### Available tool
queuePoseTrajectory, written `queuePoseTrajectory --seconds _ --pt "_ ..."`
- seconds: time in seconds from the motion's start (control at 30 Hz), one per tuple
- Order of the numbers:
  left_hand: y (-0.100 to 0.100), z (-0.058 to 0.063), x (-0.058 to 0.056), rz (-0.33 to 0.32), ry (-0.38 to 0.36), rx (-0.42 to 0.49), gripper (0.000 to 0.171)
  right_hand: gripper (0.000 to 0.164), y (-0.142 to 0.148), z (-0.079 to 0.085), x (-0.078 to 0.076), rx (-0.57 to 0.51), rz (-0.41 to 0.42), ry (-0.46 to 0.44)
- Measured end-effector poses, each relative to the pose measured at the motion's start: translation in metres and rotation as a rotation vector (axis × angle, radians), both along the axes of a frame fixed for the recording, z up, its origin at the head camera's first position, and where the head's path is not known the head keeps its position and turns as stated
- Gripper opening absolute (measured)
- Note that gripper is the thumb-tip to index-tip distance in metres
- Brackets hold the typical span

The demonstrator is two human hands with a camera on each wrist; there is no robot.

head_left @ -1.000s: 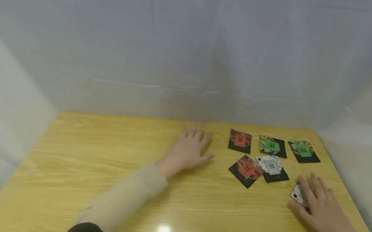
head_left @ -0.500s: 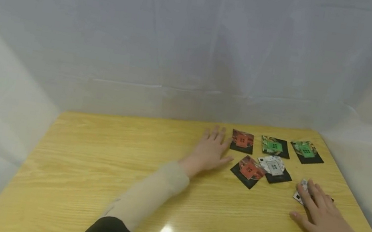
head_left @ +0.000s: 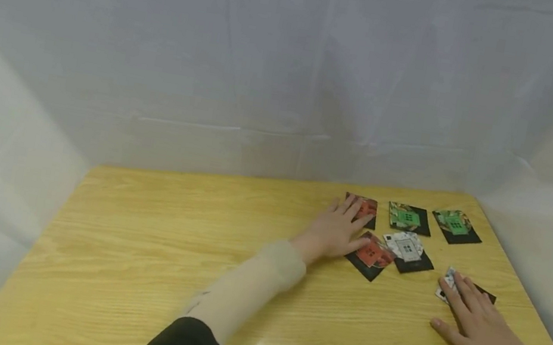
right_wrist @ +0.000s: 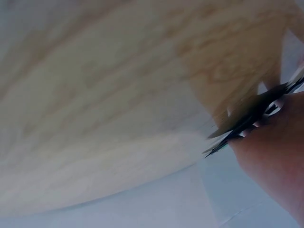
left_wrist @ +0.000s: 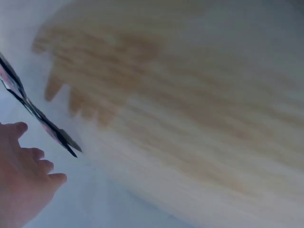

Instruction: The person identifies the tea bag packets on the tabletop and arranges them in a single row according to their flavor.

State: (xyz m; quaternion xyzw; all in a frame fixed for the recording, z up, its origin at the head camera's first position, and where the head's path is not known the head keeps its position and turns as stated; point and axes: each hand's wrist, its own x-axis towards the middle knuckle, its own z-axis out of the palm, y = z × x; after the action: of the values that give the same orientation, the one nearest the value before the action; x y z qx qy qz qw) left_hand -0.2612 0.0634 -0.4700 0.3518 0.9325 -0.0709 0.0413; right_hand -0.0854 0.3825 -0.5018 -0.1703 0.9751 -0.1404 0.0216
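Observation:
My left hand (head_left: 334,230) is spread out flat at the far row. Its fingers overlap a square red-and-black packet (head_left: 371,204), and its thumb reaches the edge of a second red-and-black packet (head_left: 374,255) nearer me. To the right, my right hand (head_left: 479,327) lies with straight fingers over a white-and-black packet (head_left: 448,278), hiding its middle. Another white-and-black packet (head_left: 408,251) lies beside the nearer red one, their corners meeting. In the left wrist view, the packets (left_wrist: 42,123) appear edge-on beyond my fingertips.
Two green-and-black packets, one in the middle (head_left: 408,219) and one at the right (head_left: 456,227), complete the back row on the wooden table (head_left: 161,251). A pale sheet (head_left: 270,75) hangs behind the table and along both sides.
My left hand has slid right across the table, from left of the packets onto the red ones. My right hand has shifted slightly, uncovering more of the white-and-black packet beneath it.

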Motion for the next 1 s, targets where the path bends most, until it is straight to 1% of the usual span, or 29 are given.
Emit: queuePoseTrajectory --seconds 0.07,0.13,0.3,0.5,0.67,0.8,1.0 --pt "0.003 0.000 0.000 -0.009 -0.028 0.002 0.070 0.086 0.000 0.000 0.000 -0.003 -0.002 0.000" --pt "0.006 -0.001 -0.001 -0.012 -0.047 -0.015 0.069 0.086 0.000 -0.001 0.001 -0.007 0.000 0.004" --pt "0.010 -0.001 -0.002 0.000 -0.107 -0.048 0.066 0.087 0.000 -0.004 0.001 0.000 0.009 0.026" --pt "0.007 -0.004 -0.003 0.016 -0.148 -0.032 0.067 0.088 0.001 -0.005 -0.001 0.020 0.013 0.047" --pt "-0.002 -0.005 -0.006 0.006 -0.171 -0.022 0.068 0.088 0.002 -0.004 0.000 0.039 0.012 0.050" --pt "-0.014 -0.005 -0.007 -0.005 -0.180 -0.015 0.068 0.088 0.001 -0.004 0.001 0.048 0.011 0.052" --pt "-0.037 -0.002 -0.003 -0.033 -0.161 -0.012 0.068 0.089 0.001 -0.004 0.002 0.054 0.005 0.044"
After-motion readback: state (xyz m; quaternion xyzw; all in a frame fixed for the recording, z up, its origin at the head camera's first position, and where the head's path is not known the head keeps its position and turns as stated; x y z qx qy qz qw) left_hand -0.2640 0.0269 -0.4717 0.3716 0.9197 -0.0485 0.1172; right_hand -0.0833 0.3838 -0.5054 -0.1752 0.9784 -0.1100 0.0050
